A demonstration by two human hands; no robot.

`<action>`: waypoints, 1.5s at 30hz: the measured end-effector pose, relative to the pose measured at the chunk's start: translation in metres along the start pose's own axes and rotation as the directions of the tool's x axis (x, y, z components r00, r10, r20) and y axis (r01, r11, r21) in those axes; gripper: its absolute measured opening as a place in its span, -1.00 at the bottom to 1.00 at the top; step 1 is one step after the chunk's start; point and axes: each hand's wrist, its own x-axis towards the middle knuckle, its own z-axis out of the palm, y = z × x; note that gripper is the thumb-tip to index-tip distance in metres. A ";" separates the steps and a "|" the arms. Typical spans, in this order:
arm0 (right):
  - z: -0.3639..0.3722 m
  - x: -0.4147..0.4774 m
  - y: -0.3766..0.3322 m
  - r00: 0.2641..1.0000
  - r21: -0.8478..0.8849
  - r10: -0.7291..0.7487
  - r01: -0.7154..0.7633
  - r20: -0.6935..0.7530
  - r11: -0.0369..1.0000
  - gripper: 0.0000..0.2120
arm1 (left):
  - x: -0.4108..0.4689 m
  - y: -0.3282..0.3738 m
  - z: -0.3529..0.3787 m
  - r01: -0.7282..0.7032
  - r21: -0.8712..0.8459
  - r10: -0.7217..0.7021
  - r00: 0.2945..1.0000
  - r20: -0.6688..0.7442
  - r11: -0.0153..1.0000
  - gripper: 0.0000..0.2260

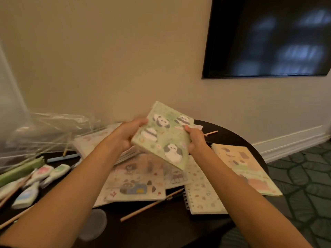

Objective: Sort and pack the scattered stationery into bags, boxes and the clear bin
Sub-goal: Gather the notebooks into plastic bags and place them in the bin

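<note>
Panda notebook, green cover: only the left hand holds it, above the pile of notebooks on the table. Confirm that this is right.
Not right: the head view shows both hands holding the panda notebook. The left hand grips its left edge, the right hand its right edge. The cover is green and it is above the pile of notebooks.
</note>
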 end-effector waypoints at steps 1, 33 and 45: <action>0.003 -0.005 0.003 0.999 0.053 0.001 0.001 -0.048 0.999 -0.83 | -0.009 0.000 -0.006 -0.025 0.009 0.025 0.999 0.044 1.000 -0.89; -0.040 -0.061 0.028 0.972 -0.017 0.168 -0.167 0.166 0.986 -0.88 | -0.046 -0.058 -0.092 0.016 0.995 0.162 0.986 -0.032 0.098 -0.27; -0.042 -0.061 0.029 0.971 -0.157 0.157 -0.128 0.182 0.979 -0.78 | -0.043 -0.043 -0.095 0.070 0.985 0.298 0.954 -0.020 -0.158 -0.88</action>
